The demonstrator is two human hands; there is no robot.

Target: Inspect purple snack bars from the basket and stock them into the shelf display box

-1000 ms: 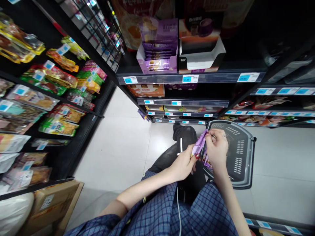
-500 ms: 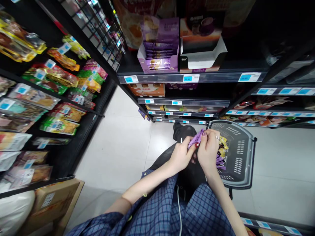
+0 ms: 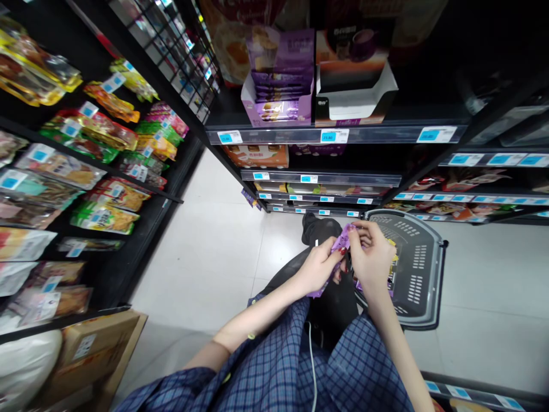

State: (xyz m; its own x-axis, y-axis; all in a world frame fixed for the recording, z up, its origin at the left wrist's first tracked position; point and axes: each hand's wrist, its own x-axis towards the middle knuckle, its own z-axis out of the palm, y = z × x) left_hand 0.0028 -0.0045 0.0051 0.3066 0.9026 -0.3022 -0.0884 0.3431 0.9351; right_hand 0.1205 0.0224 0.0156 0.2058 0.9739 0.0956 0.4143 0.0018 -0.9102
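Note:
My left hand (image 3: 319,268) is closed around a slim purple sachet (image 3: 342,238) over my bent knee. The sachet slants, its lower end showing under my left palm. At its upper end, my right hand (image 3: 371,257) pinches the wrapper between thumb and curled fingers. Just to the right, a dark grey shopping basket (image 3: 436,286) stands on the floor. Inside it lie yellow packets (image 3: 393,257) and purple ones, partly covered by my right hand and forearm. Similar purple sachets (image 3: 278,110) stand in a purple display box (image 3: 303,114) on the shelf ahead.
An open brown-and-white carton (image 3: 358,106) sits beside the purple box, above a shelf edge with price tags (image 3: 334,136). Bagged snacks (image 3: 103,214) hang on the left rack (image 3: 171,197). A cardboard box (image 3: 92,349) is at lower left. Pale tiles (image 3: 206,240) cover the floor.
Both hands moved the sachet left, from the basket's edge to over my knee. It has since tilted, its lower end coming into view below my left hand. My right hand shifted slightly back right.

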